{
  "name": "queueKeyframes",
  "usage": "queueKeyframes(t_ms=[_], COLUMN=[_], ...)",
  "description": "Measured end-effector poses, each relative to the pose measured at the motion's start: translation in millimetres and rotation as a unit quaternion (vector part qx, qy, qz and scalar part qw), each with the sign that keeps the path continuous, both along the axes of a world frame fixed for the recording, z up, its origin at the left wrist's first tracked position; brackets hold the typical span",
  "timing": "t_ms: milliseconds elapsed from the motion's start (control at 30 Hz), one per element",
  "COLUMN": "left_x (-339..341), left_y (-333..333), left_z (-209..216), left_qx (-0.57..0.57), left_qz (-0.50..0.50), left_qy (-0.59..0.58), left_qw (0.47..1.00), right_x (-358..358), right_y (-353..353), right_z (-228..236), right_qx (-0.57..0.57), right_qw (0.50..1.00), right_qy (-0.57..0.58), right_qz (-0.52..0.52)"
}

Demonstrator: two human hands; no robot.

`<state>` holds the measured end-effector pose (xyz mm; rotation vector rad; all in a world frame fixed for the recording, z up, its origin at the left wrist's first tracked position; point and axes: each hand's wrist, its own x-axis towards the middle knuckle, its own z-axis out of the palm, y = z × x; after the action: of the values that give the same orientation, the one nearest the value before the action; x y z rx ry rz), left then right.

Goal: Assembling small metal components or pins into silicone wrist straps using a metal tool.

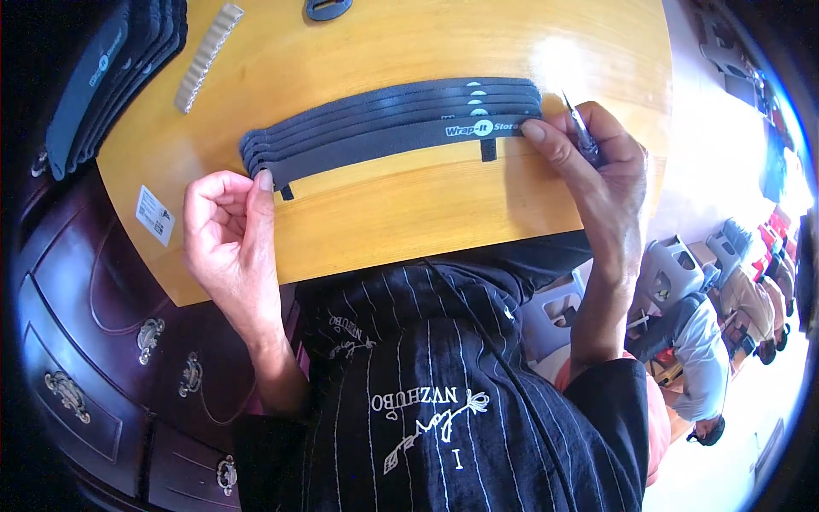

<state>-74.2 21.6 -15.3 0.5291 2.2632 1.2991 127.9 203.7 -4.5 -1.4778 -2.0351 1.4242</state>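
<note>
Several dark grey fabric straps [392, 104] lie overlapped in a fanned row across the yellow wooden table [409, 205]. The nearest strap [367, 152] carries white print, and two small black tabs stick out from under its near edge. My left hand [232, 218] pinches its left end between thumb and fingertips. At the other end, my right hand [601, 162] presses its thumb on the strap's right tip. A slim pointed metal tool [584, 141] is tucked in the fingers of that same hand, its tip pointing away from me; its exact kind is unclear.
More dark straps [107, 81] hang over the table's far left edge. A corrugated cardboard strip [209, 58], a dark oval piece [328, 8] and a white label [154, 216] lie on the table. Dark cabinets [72, 358] stand left; several people sit at the right beyond grey stools [670, 269].
</note>
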Motion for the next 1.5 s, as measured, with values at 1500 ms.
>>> queueKeyframes(t_ms=[1500], left_x=[-23], left_y=[-15], left_z=[31], left_qx=[0.110], left_qz=[0.003], left_qy=[-0.261], left_qw=[0.959], right_x=[-7], right_y=[-8], right_z=[22], right_qx=[-0.043], right_qw=[0.999], right_qy=[0.010], right_qz=[0.009])
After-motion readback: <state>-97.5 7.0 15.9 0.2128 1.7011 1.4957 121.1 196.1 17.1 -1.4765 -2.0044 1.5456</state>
